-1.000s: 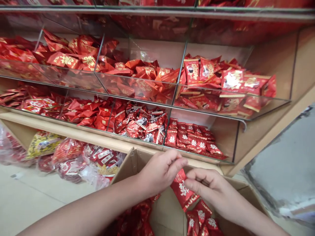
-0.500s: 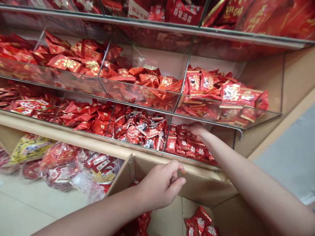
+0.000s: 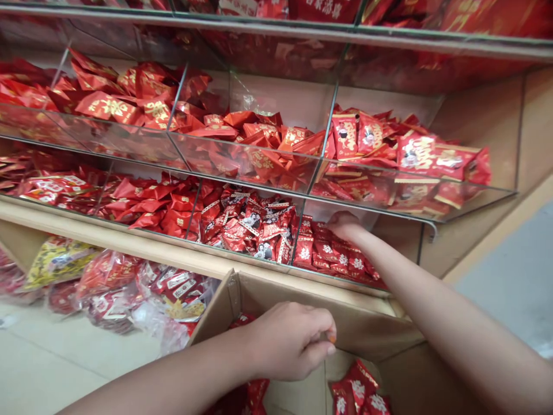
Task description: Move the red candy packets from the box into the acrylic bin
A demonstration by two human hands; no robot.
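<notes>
My right hand (image 3: 344, 226) reaches into the lower right bin, over rows of small red packets (image 3: 325, 249) with white characters. Its fingertips are hidden behind the hand, so any grip is out of sight. Over the open cardboard box (image 3: 302, 294), my left hand (image 3: 298, 340) hangs with its fingers curled in and thumb near the index finger. A small orange spot shows at its fingertips; what it is cannot be made out. Inside the box lie a few red packets (image 3: 358, 389) on the bottom and more (image 3: 257, 397) beneath my left forearm.
Clear-fronted shelf bins (image 3: 254, 167) full of red packets rise above and to the left. A metal hook (image 3: 433, 231) juts below the middle shelf at right. Plastic bags of sweets (image 3: 108, 276) lie on the tiled floor (image 3: 38, 351) at lower left, beside the box.
My left hand has moved slightly down and right, its fingers more curled. My right hand stays at the back of the lower bin. The view has shifted a little.
</notes>
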